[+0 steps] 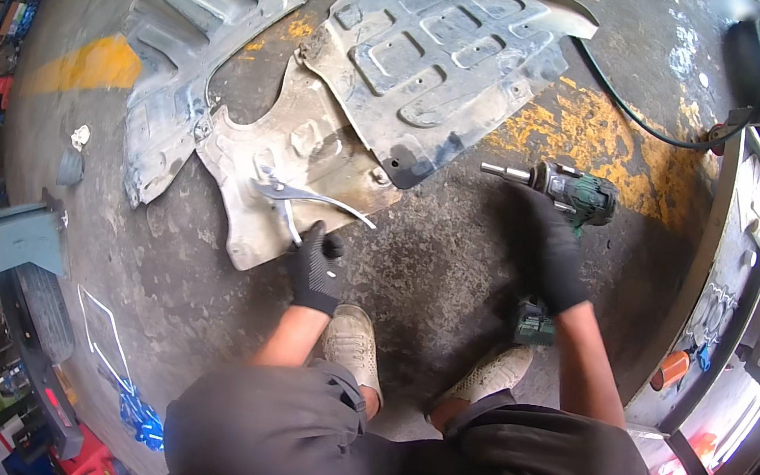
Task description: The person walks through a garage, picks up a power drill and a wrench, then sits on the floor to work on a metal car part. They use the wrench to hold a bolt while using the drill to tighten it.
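Scuffed flr (417, 288): pliers (276, 190) point up-L lengthwise, L grip (317, 265) half-curled at handle (288, 218), R grip (547, 251) blurred, can't tell holds.

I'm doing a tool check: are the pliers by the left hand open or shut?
Open: the pliers have their two handles spread wide apart, one ending at the left hand.
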